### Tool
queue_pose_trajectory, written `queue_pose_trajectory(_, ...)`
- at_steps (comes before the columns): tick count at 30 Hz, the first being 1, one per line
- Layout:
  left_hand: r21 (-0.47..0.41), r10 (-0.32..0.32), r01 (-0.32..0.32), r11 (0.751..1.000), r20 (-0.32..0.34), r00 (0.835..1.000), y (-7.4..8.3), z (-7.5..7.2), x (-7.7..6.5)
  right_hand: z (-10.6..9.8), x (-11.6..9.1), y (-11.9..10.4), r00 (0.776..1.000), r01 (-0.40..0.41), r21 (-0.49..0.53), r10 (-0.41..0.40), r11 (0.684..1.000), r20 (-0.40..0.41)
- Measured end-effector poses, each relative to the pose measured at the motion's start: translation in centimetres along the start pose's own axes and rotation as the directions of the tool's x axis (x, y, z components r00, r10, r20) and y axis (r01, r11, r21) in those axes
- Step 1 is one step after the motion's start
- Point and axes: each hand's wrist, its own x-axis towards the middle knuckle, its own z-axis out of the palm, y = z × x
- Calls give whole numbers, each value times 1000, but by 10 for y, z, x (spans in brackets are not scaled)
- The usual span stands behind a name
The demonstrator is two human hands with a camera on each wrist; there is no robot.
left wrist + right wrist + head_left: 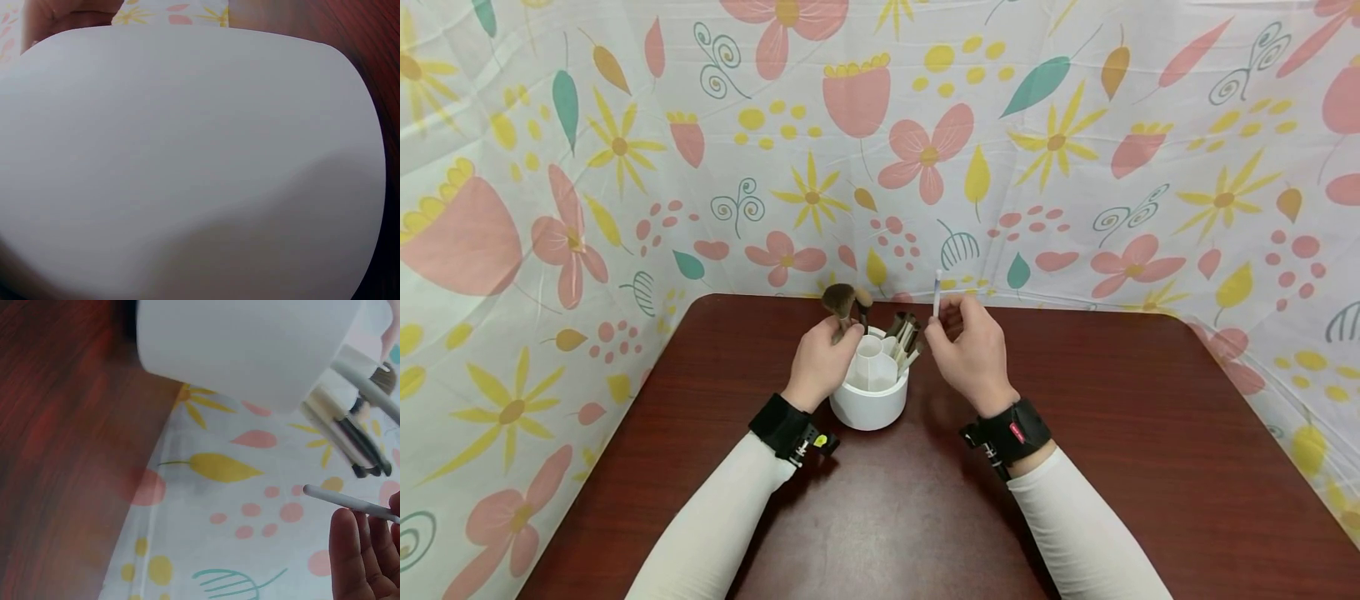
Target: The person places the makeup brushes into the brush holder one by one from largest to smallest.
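In the head view, a round white makeup brush holder [868,408] with several compartments stands on the table between both hands. The left hand [820,360] is at its left rim, thumb and fingers pinching the neck of a fluffy makeup brush [838,298]. Behind that brush shows a smaller one [863,300]. Right of the holder, the right hand [973,350] pinches a slim white stick [937,292], upright and bluish near the top. The right wrist view shows the stick's rounded end [309,490] apart from the holder. The holder's wall [187,137] fills most of the left wrist view.
Several thin brushes [904,329] lean out of the holder's right side. The dark red-brown wooden table [1112,417] extends on both sides. A floral cloth [925,158] hangs behind its far edge and along the left.
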Motion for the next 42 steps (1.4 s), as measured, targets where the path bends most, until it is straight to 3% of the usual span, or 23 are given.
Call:
queue_pose_trajectory(6,5,-1,1,1000,1,1000,-2,0,0,-3,2,-8,999,30,41,-29,999,-14)
queue_pose_trajectory(16,-3,3,-3,1000,5,1000,0,0,0,-5,5,-19,988,128,187,-109,974,-106)
queue_pose_trajectory(22,-2,18,-18,1000,-8,1000,1,0,0,-14,10,-53,975,194,223,-162,955,-154)
queue_pose_trajectory(30,-3,18,-18,1000,-2,1000,1,0,0,-14,9,-64,974,212,260,-181,942,-136)
queue_pose_trajectory(42,-1,18,-18,1000,-1,1000,2,-1,-1,-4,4,-59,980,196,270,-180,943,-84)
